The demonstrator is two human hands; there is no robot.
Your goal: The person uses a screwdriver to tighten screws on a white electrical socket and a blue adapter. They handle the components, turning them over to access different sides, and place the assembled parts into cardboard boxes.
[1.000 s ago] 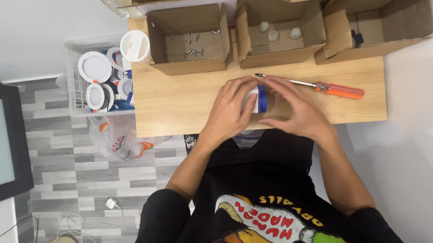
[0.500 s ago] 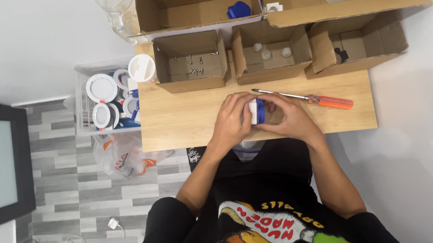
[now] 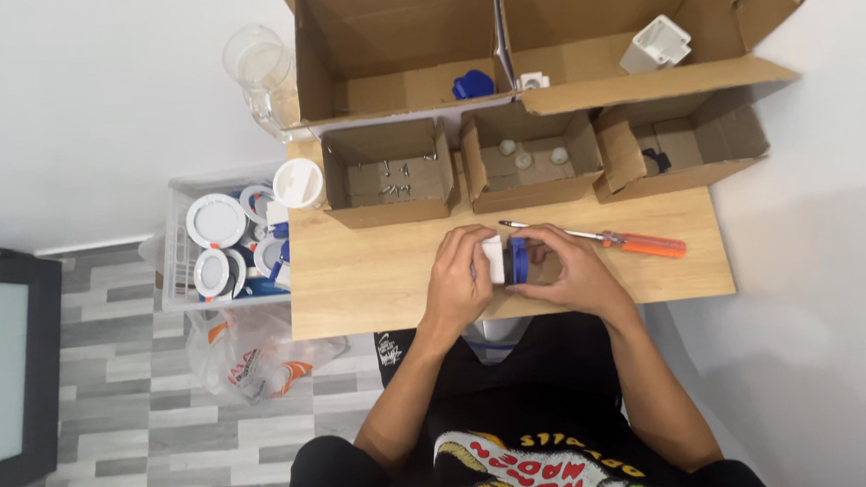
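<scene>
I am watching both hands meeting over the front edge of the bench (image 3: 375, 277). The left hand (image 3: 460, 282) is closing its grip around a white part (image 3: 492, 260), fingers curled over its top. The right hand (image 3: 567, 273) is gripping a blue part (image 3: 518, 260) that is pressing right against the white one, so the two pieces are sitting together between the palms, just above the wood.

Just beyond the right hand an orange-handled screwdriver (image 3: 643, 245) is lying flat, its shaft pointing toward the hands. Behind it three small open boxes are standing in a row: the left box (image 3: 391, 211) is holding small metal bits, the middle box (image 3: 530, 192) a few white round pieces, the right box (image 3: 684, 168) something small and dark. Two bigger cartons (image 3: 400, 35) are sitting open further back, with a blue piece and white fittings inside.

Off the left end of the bench a crate (image 3: 179, 259) of round white lamps is resting on the floor, a plastic bag (image 3: 250, 360) just beside it.
</scene>
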